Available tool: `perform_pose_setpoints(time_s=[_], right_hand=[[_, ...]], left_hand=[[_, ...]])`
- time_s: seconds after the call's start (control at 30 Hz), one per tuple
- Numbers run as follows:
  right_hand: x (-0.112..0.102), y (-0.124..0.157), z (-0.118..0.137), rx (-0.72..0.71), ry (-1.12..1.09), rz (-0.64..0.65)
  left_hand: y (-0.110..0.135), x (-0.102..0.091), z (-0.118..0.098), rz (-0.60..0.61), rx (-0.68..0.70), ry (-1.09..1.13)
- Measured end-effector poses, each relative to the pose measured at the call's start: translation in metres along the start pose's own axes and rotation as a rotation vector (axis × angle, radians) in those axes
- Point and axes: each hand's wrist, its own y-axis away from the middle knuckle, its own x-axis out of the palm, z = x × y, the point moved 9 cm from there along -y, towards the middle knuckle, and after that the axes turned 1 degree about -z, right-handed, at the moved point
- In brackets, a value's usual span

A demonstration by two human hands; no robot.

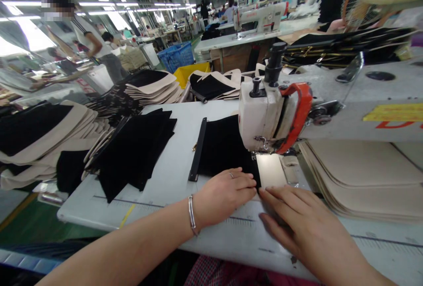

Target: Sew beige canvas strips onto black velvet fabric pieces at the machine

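A black fabric piece (pixel 221 145) lies flat on the white sewing table, its right edge under the head of a sewing machine (pixel 264 118). Along its left side runs a dark strip (pixel 198 149) with a small metal pull. My left hand (pixel 228 193), with a ring and a silver bangle, rests palm down on the near edge of the fabric, fingers stretched out. Beside it my right hand (pixel 294 220) lies with fingers extended, its fingertips at the fabric's near right corner by the metal plate (pixel 271 171). The needle area is partly hidden by the machine head.
Black pieces (pixel 139 145) lie stacked on the table's left. More beige and black panels (pixel 42 136) are piled farther left. Beige panels (pixel 366 176) sit under the machine arm. Behind are a blue crate (pixel 176 57), a yellow bin (pixel 191 72) and a standing person (pixel 95 43).
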Motion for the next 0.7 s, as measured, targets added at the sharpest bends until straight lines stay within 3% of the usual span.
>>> perform_pose_setpoints(time_s=[0.37,0.7], right_hand=[[0.013,-0.033,-0.028,0.022,0.054,0.096],[0.028,-0.044,-0.045,0.102,0.117,0.153]], left_hand=[[-0.021,0.002,0.042,-0.033,-0.052,-0.011],[-0.033,0.005,0.071,-0.11,-0.183,-0.02]])
